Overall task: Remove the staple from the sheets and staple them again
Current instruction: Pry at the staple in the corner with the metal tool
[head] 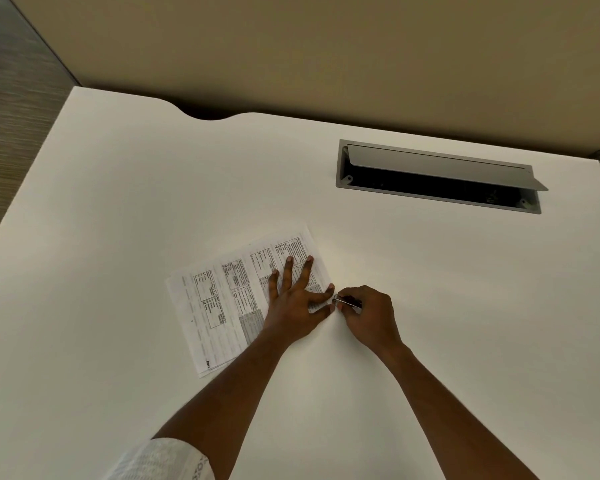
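White desk (118,202): left hand (293,306), fingers (286,273) spread, pins the sheets (215,306) while right hand (368,317) pinches a metal tool (347,301) at their corner, probably step 1, needing a gentle pry.

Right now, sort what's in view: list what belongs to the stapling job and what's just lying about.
Job: printed sheets, left hand pressing them flat, right hand gripping small metal tool at their corner.
Idle: open cable hatch in desk, beige partition.

Printed tables on the sheets (215,306) too small to read, sleeve (167,459) lettering blurred
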A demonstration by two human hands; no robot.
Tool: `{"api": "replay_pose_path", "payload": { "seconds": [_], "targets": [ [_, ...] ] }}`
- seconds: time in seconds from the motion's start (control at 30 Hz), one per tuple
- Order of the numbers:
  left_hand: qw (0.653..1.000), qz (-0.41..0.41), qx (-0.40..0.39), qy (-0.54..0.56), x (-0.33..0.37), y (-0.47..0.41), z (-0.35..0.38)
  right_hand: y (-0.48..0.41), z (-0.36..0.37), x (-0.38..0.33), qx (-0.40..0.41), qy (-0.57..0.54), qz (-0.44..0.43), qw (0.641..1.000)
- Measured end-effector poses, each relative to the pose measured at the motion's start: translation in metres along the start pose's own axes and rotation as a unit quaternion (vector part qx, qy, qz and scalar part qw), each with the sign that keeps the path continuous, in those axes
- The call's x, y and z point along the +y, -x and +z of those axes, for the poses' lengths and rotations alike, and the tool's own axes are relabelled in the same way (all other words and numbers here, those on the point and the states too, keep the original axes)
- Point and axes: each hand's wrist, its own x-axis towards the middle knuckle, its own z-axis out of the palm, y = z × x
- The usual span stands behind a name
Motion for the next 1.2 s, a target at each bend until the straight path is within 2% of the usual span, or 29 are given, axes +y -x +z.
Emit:
{"api": "replay_pose_path", "payload": {
  "seconds": [0.2, 0.33, 0.4, 0.57, 0.7, 0.83, 0.97, 1.13, 1.2],
  "targets": [
    [1.000, 0.002, 0.001, 0.001, 0.000, 0.001, 0.001, -0.010, -0.005, -0.004, -0.044, -0.043, 0.087, 0.994],
    [1.000, -0.007, -0.017, 0.003, 0.002, 0.001, -0.003, -0.019, -0.015, -0.004, -0.014, -0.141, 0.196, 0.970],
    [1.000, -0.006, -0.018, 0.000, 0.001, 0.001, -0.004, -0.024, -0.020, -0.002, -0.016, -0.167, 0.212, 0.963],
    [1.000, -0.002, -0.012, 0.002, 0.001, 0.001, -0.001, -0.019, -0.026, -0.001, -0.026, -0.110, 0.152, 0.982],
    [1.000, 0.000, -0.014, -0.005, 0.000, 0.000, -0.001, -0.004, -0.020, 0.004, -0.009, -0.041, 0.014, 0.999],
    [1.000, 0.009, 0.002, -0.004, -0.002, 0.000, 0.003, 0.004, -0.008, 0.013, -0.019, 0.089, -0.085, 0.992],
    [1.000, 0.009, 0.015, 0.006, -0.002, 0.000, 0.003, 0.005, -0.001, 0.013, -0.012, 0.130, -0.097, 0.987],
    [1.000, 0.008, 0.017, 0.013, -0.002, 0.000, 0.003, 0.002, 0.000, 0.005, -0.013, 0.092, -0.078, 0.993],
    [1.000, 0.008, 0.016, 0.012, -0.002, 0.000, 0.004, 0.002, -0.001, 0.002, -0.009, 0.044, -0.052, 0.998]
  ]
}}
